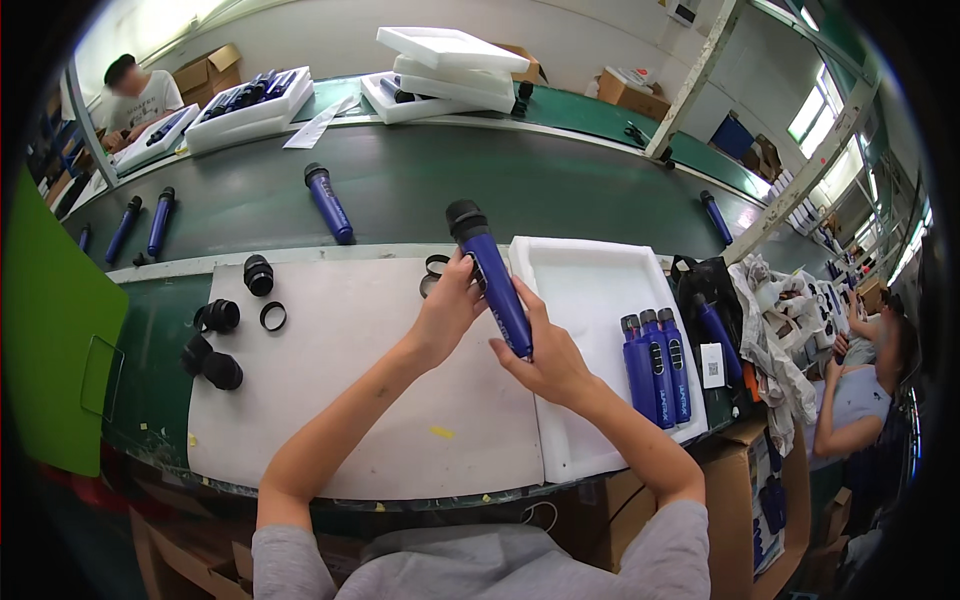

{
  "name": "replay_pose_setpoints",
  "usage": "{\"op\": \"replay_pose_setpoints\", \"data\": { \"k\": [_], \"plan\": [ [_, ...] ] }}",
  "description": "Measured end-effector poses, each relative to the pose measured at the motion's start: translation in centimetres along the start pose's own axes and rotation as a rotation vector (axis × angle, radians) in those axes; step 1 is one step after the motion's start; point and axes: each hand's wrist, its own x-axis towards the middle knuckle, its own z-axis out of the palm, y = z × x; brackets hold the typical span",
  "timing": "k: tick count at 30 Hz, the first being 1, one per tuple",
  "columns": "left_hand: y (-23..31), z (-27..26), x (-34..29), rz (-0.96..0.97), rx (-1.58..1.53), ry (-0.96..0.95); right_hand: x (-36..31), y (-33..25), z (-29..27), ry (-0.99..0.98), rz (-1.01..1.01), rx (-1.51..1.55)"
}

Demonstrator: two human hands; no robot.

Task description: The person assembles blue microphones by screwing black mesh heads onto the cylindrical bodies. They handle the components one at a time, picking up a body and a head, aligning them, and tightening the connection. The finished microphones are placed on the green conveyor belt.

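A blue cylinder with a black head [497,290], tilted with its head up and to the left, is held between both my hands over the work mat. My left hand [447,308] grips it just below the black head. Around its lower end, the fingers and thumb of my right hand [548,352] are closed. Beside my left hand lie thin black rings [428,284], partly hidden. To my right, a white foam tray [588,440] holds three blue cylinders [657,372] without the wide black head. Several black caps [222,371] and a black ring [273,316] lie on the left.
A pale mat [330,400] covers the bench. Beyond it, a dark belt [420,180] carries several similar blue cylinders [328,204]. Foam trays [455,75] are stacked on the far side. A green panel [60,330] stands left; a black bag [708,290] lies right. Other people sit nearby.
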Motion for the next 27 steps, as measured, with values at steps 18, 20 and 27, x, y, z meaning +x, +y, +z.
{"op": "replay_pose_setpoints", "data": {
  "k": [18, 20, 27],
  "plan": [
    [-4.4, -4.9, -0.1, 0.614, 1.935, 0.183, 19.0, 8.4, 2.2, 0.129, -0.029, -0.804],
    [-4.0, -5.0, 0.0, 0.566, 1.936, 0.252, 21.5, 9.5, 2.5, 0.13, -0.058, -0.93],
    [-4.6, -5.5, 0.1, 0.435, 1.886, 0.226, 23.4, 11.6, 3.9, 0.052, 0.103, -1.074]
  ]
}}
